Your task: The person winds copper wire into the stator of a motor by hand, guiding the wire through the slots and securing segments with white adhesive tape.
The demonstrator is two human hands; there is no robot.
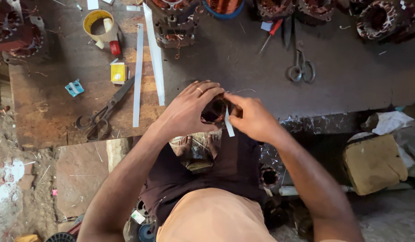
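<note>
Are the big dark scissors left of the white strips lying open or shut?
Shut, or nearly so: the dark scissors lie flat on the bench, blades together in one line, their handle loops side by side.

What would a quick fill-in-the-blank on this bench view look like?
1. The left hand wears a ____ on one finger.
2. The right hand pinches a white ____ at the small stator.
3. The black scissors lie to the ____ of both hands.
Missing: ring; strip; left
</note>
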